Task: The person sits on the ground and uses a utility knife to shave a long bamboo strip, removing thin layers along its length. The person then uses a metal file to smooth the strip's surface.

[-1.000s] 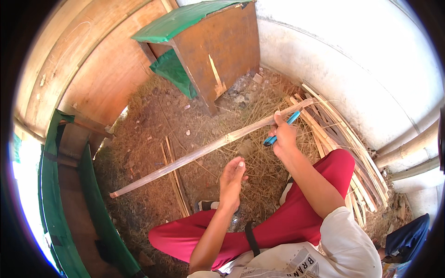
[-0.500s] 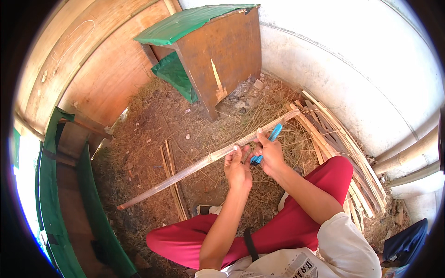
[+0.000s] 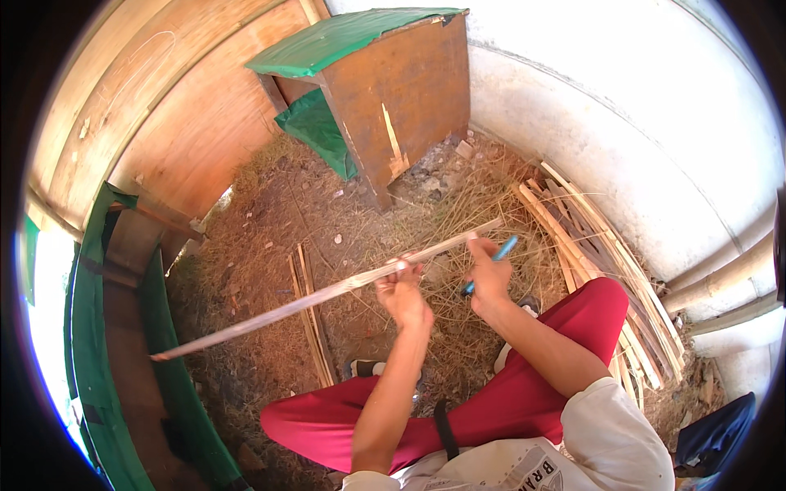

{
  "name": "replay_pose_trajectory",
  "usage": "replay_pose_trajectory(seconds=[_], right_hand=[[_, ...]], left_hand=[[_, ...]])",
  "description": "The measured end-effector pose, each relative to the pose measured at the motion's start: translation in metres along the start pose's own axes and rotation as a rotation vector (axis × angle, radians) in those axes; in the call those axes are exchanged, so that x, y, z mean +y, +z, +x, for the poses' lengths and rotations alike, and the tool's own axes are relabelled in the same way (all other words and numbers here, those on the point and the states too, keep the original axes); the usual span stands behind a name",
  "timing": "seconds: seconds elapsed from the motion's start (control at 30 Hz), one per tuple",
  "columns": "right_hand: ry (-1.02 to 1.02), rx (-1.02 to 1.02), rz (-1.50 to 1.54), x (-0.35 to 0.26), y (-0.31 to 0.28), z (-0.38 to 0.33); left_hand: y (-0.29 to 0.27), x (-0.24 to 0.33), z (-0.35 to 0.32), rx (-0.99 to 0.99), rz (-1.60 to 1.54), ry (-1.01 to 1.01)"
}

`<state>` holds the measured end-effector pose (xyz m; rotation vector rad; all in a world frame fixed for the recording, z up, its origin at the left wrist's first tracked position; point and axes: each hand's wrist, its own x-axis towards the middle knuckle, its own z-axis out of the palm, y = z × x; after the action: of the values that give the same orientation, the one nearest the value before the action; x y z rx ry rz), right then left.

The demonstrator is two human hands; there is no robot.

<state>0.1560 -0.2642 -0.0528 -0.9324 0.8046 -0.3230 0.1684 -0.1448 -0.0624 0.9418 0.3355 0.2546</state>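
Note:
A long, pale bamboo strip [image 3: 286, 309] slants across in front of me, its low end at the left and its other end up at the right. Near the strip's middle, my left hand [image 3: 405, 299] is closed around it, thumb on top. Further along, toward the upper right end, my right hand [image 3: 490, 278] rests its fingers at the strip. That same right hand is closed on a blue utility knife [image 3: 506, 248], whose body shows on both sides of the fist. I cannot make out its blade.
Split bamboo strips [image 3: 602, 245] are piled at the right by the white wall [image 3: 589, 57]. Several thin strips [image 3: 309, 307] lie on the straw-strewn ground [image 3: 246, 286]. A wooden box with a green cover [image 3: 360, 41] stands ahead; a green-edged wooden frame [image 3: 155, 327] is at the left.
The bamboo strip has slid down to the left through my hands, and my left hand has moved slightly left. My right hand, with the knife, has shifted right and a little lower.

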Motion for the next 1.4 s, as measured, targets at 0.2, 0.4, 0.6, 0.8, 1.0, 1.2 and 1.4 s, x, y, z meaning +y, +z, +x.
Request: replay_pose_trajectory(seconds=[0.2,0.4,0.6,0.8,1.0,1.2,1.4], right_hand=[[0.05,-0.063,0.156,-0.027,-0.01,0.02],[-0.081,-0.302,0.041,-0.035,-0.003,0.008],[-0.144,-0.331,-0.029,-0.044,0.005,-0.007],[-0.246,-0.334,0.012,-0.048,-0.002,-0.001],[-0.233,-0.424,-0.105,-0.057,-0.017,0.0],[-0.103,-0.57,-0.143,-0.062,-0.021,-0.011],[-0.169,-0.658,-0.196,-0.057,-0.01,-0.019]], left_hand=[[-0.05,0.062,0.005,-0.226,0.312,0.291],[-0.071,0.126,-0.049,-0.302,0.517,0.241],[-0.085,0.175,-0.088,-0.292,0.802,0.427],[-0.092,0.18,-0.105,-0.386,0.597,0.388],[-0.092,0.154,-0.128,-0.488,0.52,-0.096],[-0.09,0.128,-0.122,-0.435,0.829,0.088],[-0.092,0.132,-0.113,-0.339,1.151,0.26]])
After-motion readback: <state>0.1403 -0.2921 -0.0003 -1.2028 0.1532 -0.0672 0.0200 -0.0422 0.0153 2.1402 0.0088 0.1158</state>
